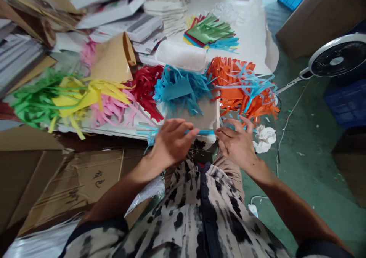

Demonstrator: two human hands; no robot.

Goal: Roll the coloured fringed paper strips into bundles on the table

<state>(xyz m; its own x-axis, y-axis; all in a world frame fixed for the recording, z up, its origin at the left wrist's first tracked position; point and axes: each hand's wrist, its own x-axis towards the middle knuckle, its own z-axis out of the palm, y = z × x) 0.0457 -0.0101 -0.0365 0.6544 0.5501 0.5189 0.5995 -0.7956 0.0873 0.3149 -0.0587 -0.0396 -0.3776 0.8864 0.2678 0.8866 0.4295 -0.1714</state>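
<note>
My left hand (173, 140) and my right hand (237, 141) meet at the near edge of a low work surface, both pinching a thin light-blue paper strip (204, 132) that runs between them. Just beyond lie piles of fringed cut paper: blue (178, 88), orange (237, 86), red (145, 86), pink (110, 107), yellow (85, 96) and green (34, 100). Some loose blue strips drape over the orange pile. A white foam tray (181, 55) sits behind the blue pile.
A stack of green, red and blue paper (211, 31) lies farther back. Brown paper cone (114, 58), boxes and white sheets crowd the left. Flattened cardboard (71, 181) lies lower left. A crumpled white paper (264, 138), a fan (337, 58) and cables are on the green floor.
</note>
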